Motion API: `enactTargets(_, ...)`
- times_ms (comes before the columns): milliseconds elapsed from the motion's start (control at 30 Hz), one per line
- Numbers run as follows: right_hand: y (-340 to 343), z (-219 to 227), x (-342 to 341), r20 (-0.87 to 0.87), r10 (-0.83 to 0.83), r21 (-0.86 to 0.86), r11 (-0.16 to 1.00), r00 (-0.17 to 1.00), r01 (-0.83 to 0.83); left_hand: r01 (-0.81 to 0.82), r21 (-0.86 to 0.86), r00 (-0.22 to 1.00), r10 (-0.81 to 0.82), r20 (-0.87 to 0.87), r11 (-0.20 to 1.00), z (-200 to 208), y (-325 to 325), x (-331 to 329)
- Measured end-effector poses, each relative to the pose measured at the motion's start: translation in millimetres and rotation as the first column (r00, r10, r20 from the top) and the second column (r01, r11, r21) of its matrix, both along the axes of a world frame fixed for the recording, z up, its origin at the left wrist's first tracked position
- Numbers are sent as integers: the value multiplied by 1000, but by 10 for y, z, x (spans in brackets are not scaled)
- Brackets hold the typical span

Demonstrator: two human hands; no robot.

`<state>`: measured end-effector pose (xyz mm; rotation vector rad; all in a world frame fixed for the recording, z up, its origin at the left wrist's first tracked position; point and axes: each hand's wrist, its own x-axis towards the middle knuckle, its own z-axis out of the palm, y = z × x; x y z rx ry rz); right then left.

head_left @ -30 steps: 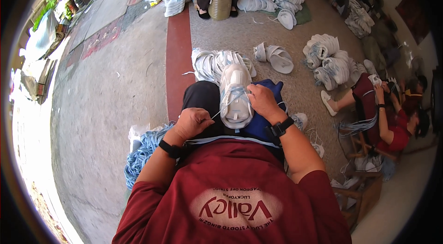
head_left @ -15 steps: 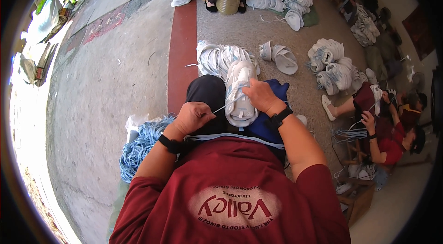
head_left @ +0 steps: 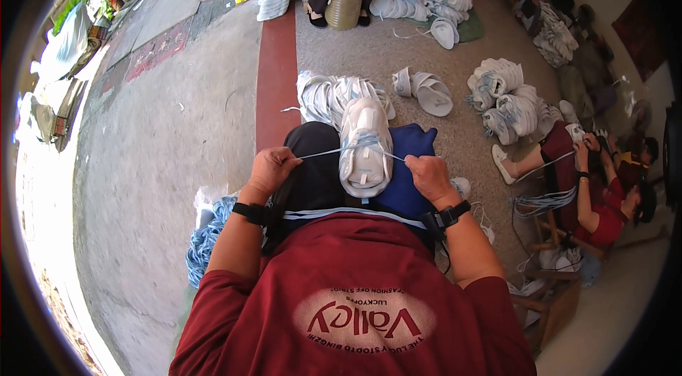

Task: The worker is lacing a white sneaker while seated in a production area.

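Note:
A white shoe upper (head_left: pixel 366 163) with light blue trim rests over my lap, its toe pointing away from me. Light blue shoelace (head_left: pixel 323 153) runs out of both its sides and is drawn taut. My left hand (head_left: pixel 273 168) pinches one end, left of the shoe above the black-clad knee. The other end is pinched in my right hand (head_left: pixel 428 175), beside the dark blue cloth (head_left: pixel 408 163) on my right thigh. Both fists stand apart from the shoe at about the same height. Several laces lie across my waist.
A heap of blue laces (head_left: pixel 209 248) sits by my left side. White shoe uppers (head_left: pixel 330 95) are stacked just beyond my knees, with loose ones (head_left: pixel 432 94) to their right. More piles (head_left: pixel 508 95) lie farther right, near a co-worker (head_left: pixel 604 212). Another person sits at the far side.
My right hand has moved off the shoe, out to the right and lower, pulling its lace end. The left hand has shifted outward and slightly up. The lace now spreads to both sides.

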<state>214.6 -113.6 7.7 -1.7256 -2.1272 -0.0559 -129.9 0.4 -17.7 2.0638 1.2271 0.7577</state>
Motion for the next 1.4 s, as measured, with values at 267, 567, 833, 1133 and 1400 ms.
enactTargets(267,-546,-186,823,-361,-264,-63,964,895,259,-32,-314,969,106,222,949,-366,159,-1068)
enactTargets(567,-2512,-305,2422,-347,-634,-229,772,692,593,-517,-533,842,508,-179,670,-283,-378,-3119)
enactTargets(833,-3916,-191,3053,-197,-802,-251,597,564,762,-693,-412,720,599,-350,592,-205,-633,-4162)
enactTargets(1133,-4654,-963,3301,861,-280,-287,422,424,860,-840,-164,503,627,-595,517,-1097,-554,-3235)
enactTargets(1400,-1221,-74,1176,-682,-720,-731,679,129,-76,256,-757,884,170,434,601,0,27,-392)
